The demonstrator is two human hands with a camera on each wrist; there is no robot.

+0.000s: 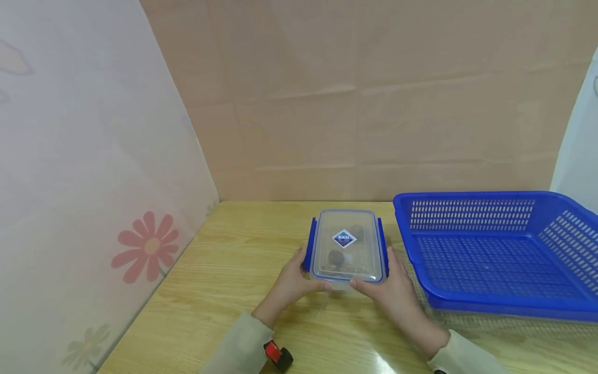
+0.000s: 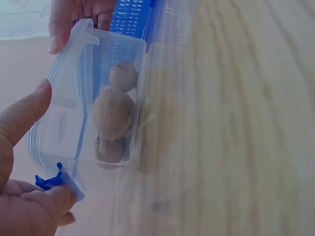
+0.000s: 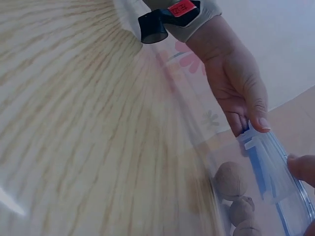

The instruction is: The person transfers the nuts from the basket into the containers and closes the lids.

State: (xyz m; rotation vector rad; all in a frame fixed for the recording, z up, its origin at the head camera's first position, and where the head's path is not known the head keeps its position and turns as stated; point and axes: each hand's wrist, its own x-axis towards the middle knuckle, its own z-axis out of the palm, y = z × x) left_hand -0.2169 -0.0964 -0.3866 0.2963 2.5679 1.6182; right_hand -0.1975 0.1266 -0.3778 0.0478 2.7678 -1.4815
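A clear plastic food container (image 1: 348, 265) with a blue-edged lid stands in front of me on the table. Its lid carries a diamond-shaped BXH label (image 1: 344, 239). Through the clear wall several round brown walnuts (image 2: 113, 114) show at the bottom. My left hand (image 1: 291, 283) grips the near left corner, thumb on the lid's front edge and fingers by the blue side clasp (image 2: 59, 182). On the near right corner my right hand (image 1: 397, 291) holds on the same way, its thumb at the front edge. The blue clasps stick out at both sides.
A large blue perforated basket (image 1: 486, 298) stands on the table (image 1: 219, 270) close to the right of the container. A flower-patterned wall (image 1: 93, 156) borders the left side, and a plain tan backdrop (image 1: 289, 104) rises behind the table.
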